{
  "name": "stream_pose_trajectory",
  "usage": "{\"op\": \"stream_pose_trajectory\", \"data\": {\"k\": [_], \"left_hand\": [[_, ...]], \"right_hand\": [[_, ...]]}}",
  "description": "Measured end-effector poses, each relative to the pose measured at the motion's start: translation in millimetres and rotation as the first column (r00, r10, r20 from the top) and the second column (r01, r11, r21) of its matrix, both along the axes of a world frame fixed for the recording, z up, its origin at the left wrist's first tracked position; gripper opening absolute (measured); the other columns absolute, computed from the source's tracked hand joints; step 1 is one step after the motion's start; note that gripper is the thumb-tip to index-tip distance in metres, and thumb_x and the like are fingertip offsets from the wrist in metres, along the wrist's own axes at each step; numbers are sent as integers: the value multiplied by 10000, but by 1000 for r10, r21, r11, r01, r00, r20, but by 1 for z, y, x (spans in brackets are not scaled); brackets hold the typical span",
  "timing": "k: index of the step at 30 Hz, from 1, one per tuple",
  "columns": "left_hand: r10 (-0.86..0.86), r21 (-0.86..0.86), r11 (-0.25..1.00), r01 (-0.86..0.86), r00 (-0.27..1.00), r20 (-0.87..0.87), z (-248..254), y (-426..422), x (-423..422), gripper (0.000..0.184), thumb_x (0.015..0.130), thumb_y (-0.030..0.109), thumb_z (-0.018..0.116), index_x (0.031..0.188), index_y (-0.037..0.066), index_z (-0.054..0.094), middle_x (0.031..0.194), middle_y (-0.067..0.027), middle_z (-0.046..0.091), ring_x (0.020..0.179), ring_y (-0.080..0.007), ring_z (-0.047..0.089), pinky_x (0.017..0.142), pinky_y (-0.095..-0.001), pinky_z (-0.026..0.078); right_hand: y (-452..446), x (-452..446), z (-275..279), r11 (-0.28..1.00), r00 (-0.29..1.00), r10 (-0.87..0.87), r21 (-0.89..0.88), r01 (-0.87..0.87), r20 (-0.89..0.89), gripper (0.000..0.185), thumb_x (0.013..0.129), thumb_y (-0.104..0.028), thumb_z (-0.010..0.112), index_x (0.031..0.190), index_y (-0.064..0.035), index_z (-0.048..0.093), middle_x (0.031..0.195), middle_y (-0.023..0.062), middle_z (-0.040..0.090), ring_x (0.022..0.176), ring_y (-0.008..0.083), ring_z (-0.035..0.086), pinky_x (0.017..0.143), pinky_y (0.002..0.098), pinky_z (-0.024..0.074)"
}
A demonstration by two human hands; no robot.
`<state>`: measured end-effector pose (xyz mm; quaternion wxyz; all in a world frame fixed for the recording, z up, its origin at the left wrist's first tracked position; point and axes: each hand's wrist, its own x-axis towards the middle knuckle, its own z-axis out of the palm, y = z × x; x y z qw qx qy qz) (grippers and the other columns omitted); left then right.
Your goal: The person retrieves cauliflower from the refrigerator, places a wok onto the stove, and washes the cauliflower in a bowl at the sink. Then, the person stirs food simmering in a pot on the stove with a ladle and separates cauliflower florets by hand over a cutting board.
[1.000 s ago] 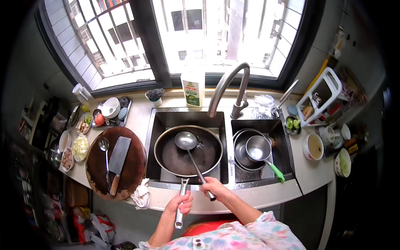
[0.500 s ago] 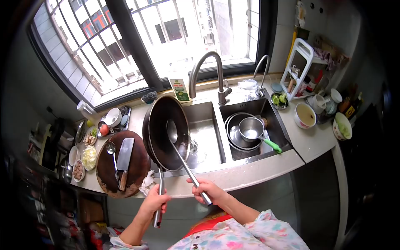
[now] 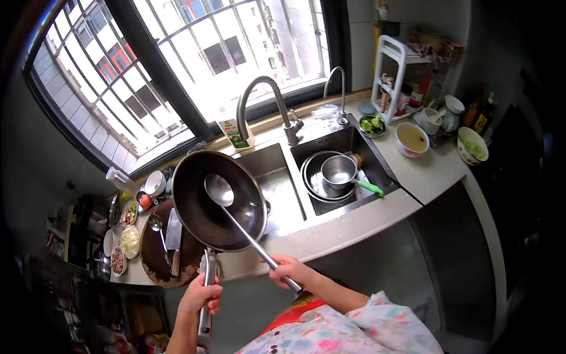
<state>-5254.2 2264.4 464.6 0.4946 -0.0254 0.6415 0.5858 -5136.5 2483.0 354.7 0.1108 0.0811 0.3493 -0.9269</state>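
A dark wok (image 3: 188, 194) hangs over the left sink basin and the edge of the chopping board, its inside turned up toward me. My left hand (image 3: 201, 295) is closed around its metal handle (image 3: 209, 268). In my right hand (image 3: 289, 271) is the long handle of a metal ladle (image 3: 219, 190), whose bowl sits inside the wok; whether it touches the wok wall I cannot tell. Left of the wok, a cleaver (image 3: 174, 230) and a metal spoon (image 3: 155, 224) lie on the round chopping board (image 3: 150, 253).
Behind the double sink (image 3: 277, 171) rises a tall faucet (image 3: 265, 85). The right basin holds nested pans and a green-handled pot (image 3: 339, 171). Bowls of food, among them shredded cabbage (image 3: 130, 241), stand left; a soup bowl (image 3: 412, 140) and a white rack (image 3: 390, 76) stand right.
The wok has gone from tilted steeply on its side to flatter, opening more upward. It and the ladle have shifted left, and the whole view has turned slightly.
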Motion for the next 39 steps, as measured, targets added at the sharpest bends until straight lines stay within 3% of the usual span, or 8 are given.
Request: {"op": "stream_pose_trajectory", "data": {"k": [2,6,14,18,20,23,27,39], "left_hand": [[19,128,991,-42,983,181,-5,-10,23,231,745,-9,589,905,69,442,584,-42,446,366,-116,402,318,-283,360],[-164,377,926,-7,892,421,-26,-7,64,235,757,-25,562,947,79,472,602,-39,442,365,-113,389,314,-280,356],[-573,569,780,260,660,485,-30,95,148,286,739,-57,538,995,61,487,613,-43,425,367,-108,390,315,-275,359],[-693,614,704,357,531,487,-17,174,200,282,728,-60,555,983,32,477,638,-66,453,372,-107,399,318,-262,351],[-740,621,665,414,478,474,-18,221,228,282,722,-67,559,976,24,476,653,-79,471,369,-107,404,315,-255,347],[-776,612,628,481,444,447,-23,300,280,288,696,-67,563,961,9,483,637,-79,465,358,-99,403,300,-242,329],[-826,603,563,565,379,416,-27,420,361,257,692,-50,556,934,8,491,596,-59,435,347,-89,388,288,-235,312],[-851,624,499,602,203,485,-39,624,479,228,714,-40,563,930,17,514,595,-41,432,369,-91,393,293,-228,328]], "right_hand": [[-3,32,5,995,998,-64,77,64,1,547,676,-26,489,1215,14,400,613,46,468,416,108,435,368,221,337],[-14,104,24,956,973,-231,181,229,-14,506,727,-28,524,1220,-7,411,686,28,500,467,83,463,410,208,361],[-13,239,64,712,749,-661,277,645,-45,406,783,-41,545,1161,12,409,759,39,512,527,73,488,466,184,396],[20,301,86,520,553,-831,274,809,-55,434,798,-40,543,1201,13,390,839,48,526,592,69,490,502,197,402],[46,329,85,409,447,-890,282,868,-84,551,802,-43,563,1294,11,319,862,52,529,602,84,491,506,207,400],[99,378,81,252,288,-950,249,935,-119,637,805,-49,587,1348,1,257,871,57,525,583,102,492,489,213,392],[187,452,72,129,154,-982,213,969,-106,611,813,-16,565,1342,1,260,840,53,515,531,98,477,448,222,372],[360,557,76,-132,-130,-991,234,963,-27,564,804,-8,597,1305,-10,338,791,33,525,520,101,490,465,230,375]]}}
